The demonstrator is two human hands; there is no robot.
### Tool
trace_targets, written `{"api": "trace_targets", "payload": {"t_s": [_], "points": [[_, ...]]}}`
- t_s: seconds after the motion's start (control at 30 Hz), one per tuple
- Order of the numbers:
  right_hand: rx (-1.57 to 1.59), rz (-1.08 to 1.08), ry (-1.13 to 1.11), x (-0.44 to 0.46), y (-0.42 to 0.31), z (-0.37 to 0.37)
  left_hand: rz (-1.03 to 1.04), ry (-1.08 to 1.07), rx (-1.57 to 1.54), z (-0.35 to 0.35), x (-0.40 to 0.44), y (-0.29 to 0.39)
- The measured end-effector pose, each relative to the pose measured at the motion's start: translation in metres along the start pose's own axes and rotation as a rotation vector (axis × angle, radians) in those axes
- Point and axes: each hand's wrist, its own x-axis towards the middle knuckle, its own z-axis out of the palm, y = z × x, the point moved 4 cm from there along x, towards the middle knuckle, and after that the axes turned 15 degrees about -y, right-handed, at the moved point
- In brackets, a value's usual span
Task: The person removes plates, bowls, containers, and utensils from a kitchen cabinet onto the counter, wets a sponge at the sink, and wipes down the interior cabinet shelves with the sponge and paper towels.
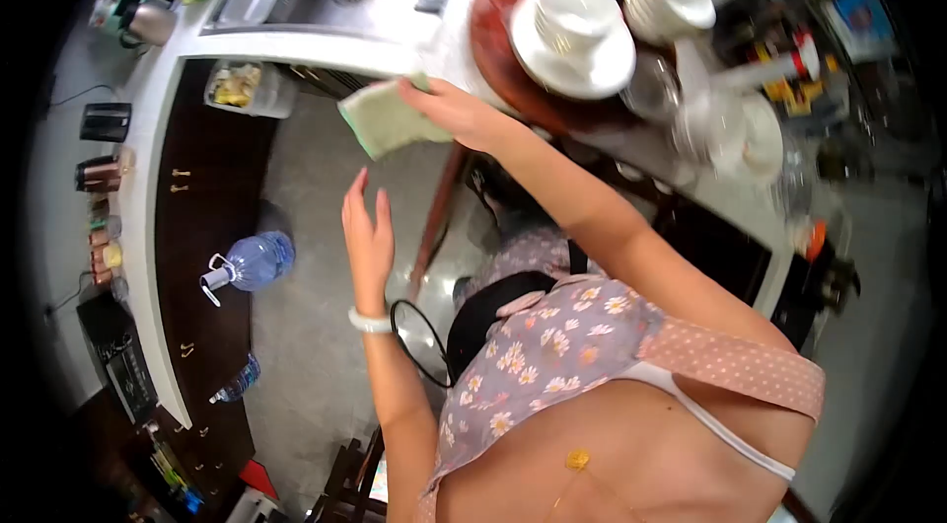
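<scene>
My right hand point(462, 114) reaches out at the upper middle and grips a pale green cloth point(387, 120) by one edge, thumb and fingers closed on it. The cloth looks folded and hangs over the floor beside the sink counter. Below it, my left hand point(367, 235) is held in the air, fingers stretched and apart, with nothing in it. A pale bangle point(371, 322) circles the left wrist. Near the right hand, a stack of white bowls and a plate point(582, 69) rests on a round reddish-brown board point(495, 30).
A metal sink point(390, 5) lies at the top. More white bowls point(671, 5) crowd the right counter. A large blue water bottle point(258, 261) stands on the floor by dark cabinets point(202, 217). A bin-like tub point(252, 89) sits under the counter edge. A brown pole point(436, 217) slants nearby.
</scene>
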Motion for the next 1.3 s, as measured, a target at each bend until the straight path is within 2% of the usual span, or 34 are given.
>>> {"api": "trace_targets", "payload": {"t_s": [0.03, 0.13, 0.17, 0.2, 0.23, 0.27, 0.3, 0.33, 0.4, 0.43, 0.47, 0.57, 0.6, 0.67, 0.8, 0.83, 0.87, 0.9, 0.97, 1.03, 1.07, 1.13, 1.17, 1.2, 1.23, 1.27, 1.3], "points": [[0.095, 0.109, 0.021, -0.053, 0.028, 0.006, 0.031, -0.035, 0.047, 0.014, -0.004, -0.001], [0.070, 0.349, 0.036, -0.202, 0.087, 0.001, 0.031, -0.038, 0.080, 0.054, -0.037, 0.004], [0.103, 0.434, 0.216, -0.251, 0.134, -0.024, 0.048, -0.043, 0.124, 0.067, -0.047, 0.002], [0.025, 0.655, 0.384, -0.298, 0.151, -0.035, 0.063, -0.041, 0.167, 0.083, -0.056, -0.004], [-0.066, 0.720, 0.524, -0.344, 0.179, -0.053, 0.088, -0.067, 0.160, 0.096, -0.063, -0.009], [0.020, 0.782, 0.652, -0.388, 0.202, -0.074, 0.111, -0.075, 0.169, 0.111, -0.068, -0.016], [-0.118, 0.769, 0.835, -0.405, 0.166, -0.054, 0.108, -0.067, 0.182, 0.121, -0.073, -0.016], [-0.037, 0.772, 0.959, -0.427, 0.167, -0.062, 0.105, -0.058, 0.195, 0.131, -0.077, -0.017], [0.057, 0.658, 0.959, -0.451, 0.166, -0.084, 0.155, 0.005, 0.286, 0.144, -0.075, -0.025], [-0.003, 0.710, 1.027, -0.463, 0.166, -0.097, 0.160, 0.063, 0.347, 0.149, -0.071, -0.028], [-0.071, 0.764, 1.090, -0.459, 0.146, -0.096, 0.160, 0.124, 0.407, 0.151, -0.067, -0.025], [-0.241, 0.714, 0.992, -0.461, 0.166, -0.160, 0.102, 0.290, 0.552, 0.151, -0.040, -0.023], [-0.369, 0.785, 0.996, -0.446, 0.156, -0.166, 0.091, 0.368, 0.613, 0.154, -0.022, -0.027], [-0.418, 0.782, 1.094, -0.440, 0.175, -0.208, 0.045, 0.366, 0.624, 0.162, 0.006, -0.046], [-1.173, 0.639, 1.052, -0.426, 0.196, -0.290, -0.148, 0.250, 0.611, 0.183, 0.029, -0.084], [-1.385, 0.493, 1.078, -0.423, 0.203, -0.305, -0.288, 0.224, 0.669, 0.188, 0.029, -0.090], [-1.593, 0.335, 1.101, -0.416, 0.213, -0.318, -0.242, 0.344, 0.814, 0.193, 0.026, -0.093], [-1.600, 0.442, 1.058, -0.405, 0.227, -0.322, -0.215, 0.404, 0.896, 0.196, 0.024, -0.098], [-1.883, 0.506, 0.900, -0.390, 0.265, -0.343, -0.176, 0.509, 1.019, 0.197, 0.020, -0.096], [-1.840, 0.714, 0.927, -0.377, 0.341, -0.381, -0.163, 0.604, 1.101, 0.202, 0.018, -0.089], [-1.816, 0.785, 1.023, -0.349, 0.352, -0.364, -0.164, 0.653, 1.148, 0.205, 0.019, -0.088], [-1.760, 0.474, 0.913, -0.293, 0.359, -0.367, -0.194, 0.740, 1.249, 0.212, 0.021, -0.092], [-1.720, 0.428, 0.885, -0.259, 0.357, -0.367, -0.230, 0.772, 1.291, 0.215, 0.021, -0.092], [-1.685, 0.378, 0.856, -0.219, 0.355, -0.371, -0.146, 0.822, 1.293, 0.215, 0.022, -0.100], [-1.606, 0.284, 0.804, -0.177, 0.357, -0.381, -0.211, 0.820, 1.328, 0.217, 0.023, -0.101], [-1.344, 0.339, 0.859, -0.140, 0.355, -0.369, -0.275, 0.820, 1.360, 0.218, 0.024, -0.100], [-1.460, 0.365, 0.742, -0.095, 0.358, -0.376, -0.267, 0.848, 1.350, 0.219, 0.025, -0.102]]}}
